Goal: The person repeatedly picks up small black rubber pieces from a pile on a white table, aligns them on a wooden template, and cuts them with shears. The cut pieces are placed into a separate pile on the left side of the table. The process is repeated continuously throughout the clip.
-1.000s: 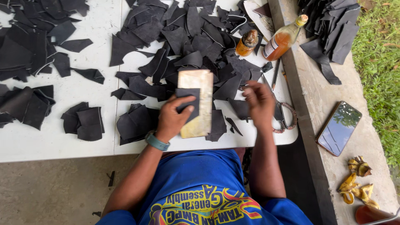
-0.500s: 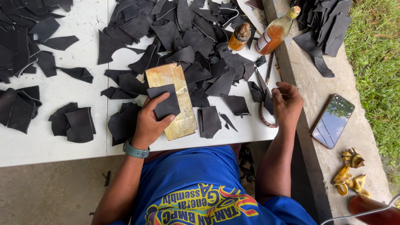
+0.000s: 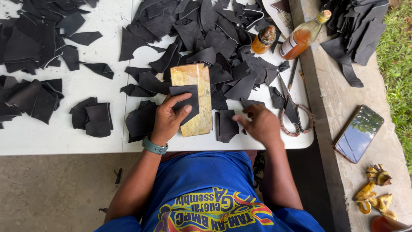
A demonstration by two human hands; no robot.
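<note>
My left hand presses a dark leather piece flat onto a worn yellowish board on the white table. A teal band sits on that wrist. My right hand hovers just right of the board, fingers curled beside a small stack of dark leather pieces; whether it pinches something I cannot tell. Scissors lie immediately to its right near the table's edge.
Several black leather scraps cover the table's far side and left end. Two amber bottles stand at the back right. On the concrete ledge lie a phone, banana peels and more leather pieces.
My right hand moved from the scissors at the table's right edge back toward the board. My left hand kept the leather piece pressed on the board.
</note>
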